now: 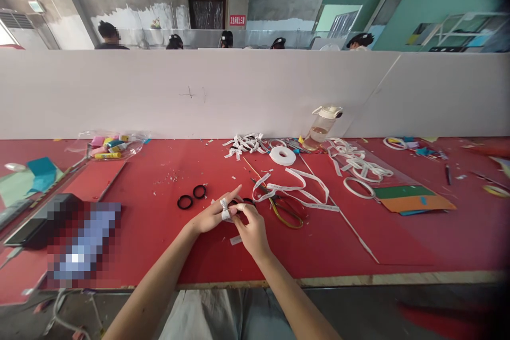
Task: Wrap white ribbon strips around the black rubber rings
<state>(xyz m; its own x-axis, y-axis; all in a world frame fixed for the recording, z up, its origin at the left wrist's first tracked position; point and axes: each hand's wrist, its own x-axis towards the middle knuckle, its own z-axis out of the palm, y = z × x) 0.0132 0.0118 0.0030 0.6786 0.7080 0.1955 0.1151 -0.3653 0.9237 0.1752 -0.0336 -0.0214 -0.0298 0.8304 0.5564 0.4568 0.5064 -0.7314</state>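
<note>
Here, both hands' fingers pinch a black ring (241, 203) above the littered red table (159, 234) by a white partition (199, 93).

Red table (159, 255), wooden front edge. White partition board (199, 90) along far side. Two black rings (192, 197) side by side, left of centre. White tape roll (282, 155) flat, mid-table. Scissors (283, 211), yellow-green handles, lying among printed ribbon strips (306, 191). Clear water bottle (321, 127), white cap, tilted near partition. Plastic bag of glue sticks (108, 147), far left. Green and orange paper sheets (414, 199), right. Teal paper (40, 172), left edge.
</note>
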